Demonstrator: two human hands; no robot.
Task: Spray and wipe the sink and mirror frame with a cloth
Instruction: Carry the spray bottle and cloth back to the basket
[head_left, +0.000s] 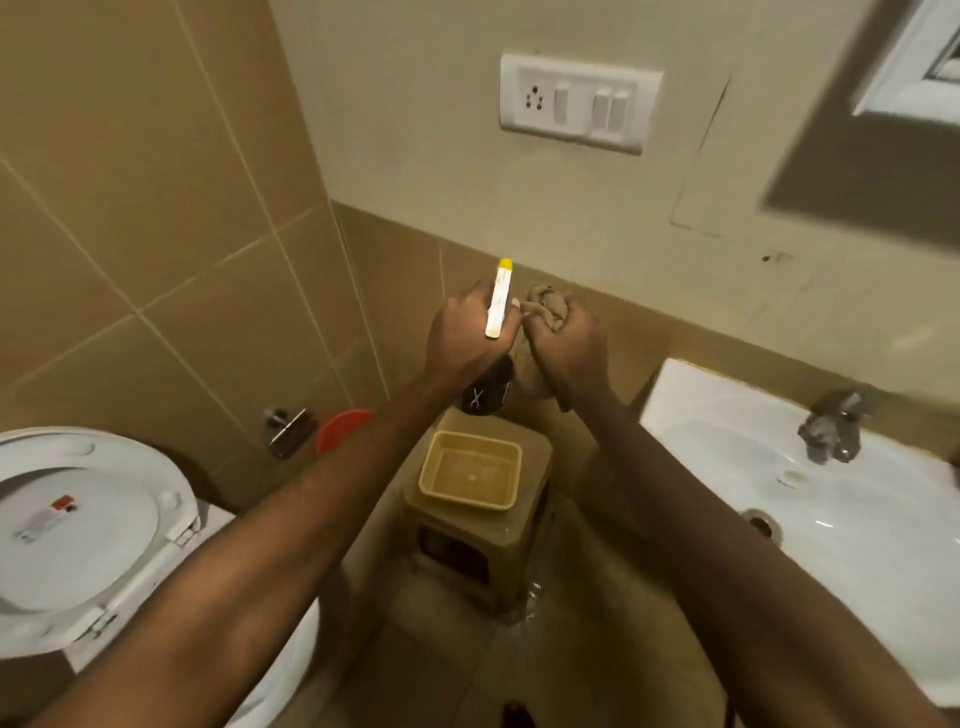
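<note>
Above the stool (470, 525), held spray bottle (491, 364) in left hand (462, 338), cloth (545, 312) bunched in right-hand fingers (569, 332); sink (831, 519) seemingly unwiped, mirror frame (893, 78) likewise.

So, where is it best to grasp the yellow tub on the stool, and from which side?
Pinch the near rim of the yellow tub from above. It sits open and upright on the stool, so its thin raised walls are exposed; both hands are full now.

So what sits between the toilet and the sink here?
In the head view, between the toilet and the sink stands a brown plastic stool with a yellow tub on top. Both forearms cross above that gap.
</note>
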